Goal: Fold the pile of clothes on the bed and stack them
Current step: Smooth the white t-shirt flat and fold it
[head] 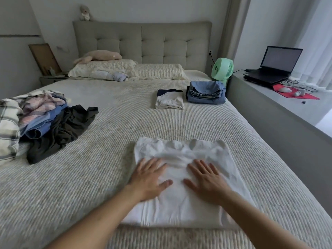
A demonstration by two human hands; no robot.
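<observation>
White shirt (183, 178) under flat hands (177, 180), mid-bed.

Taking the white garment (181, 184) near the foot of the bed as landmark: both forearms resting on it run out past the bottom edge, so elbows and everything beyond are cut off. The left hand (149, 178) and right hand (206, 182) are smeared by motion blur, fingertips soft-edged, and they hide the cloth beneath their palms. Far left of the garment, the pile of unfolded clothes (41, 121) is cropped by the left edge (its plaid piece most of all), and how many items lie in it cannot be told. Far right and beyond the garment, the laptop (276, 67) shows text too small to read. The small things on the red mat (296, 93) beside it cannot be made out.
</observation>
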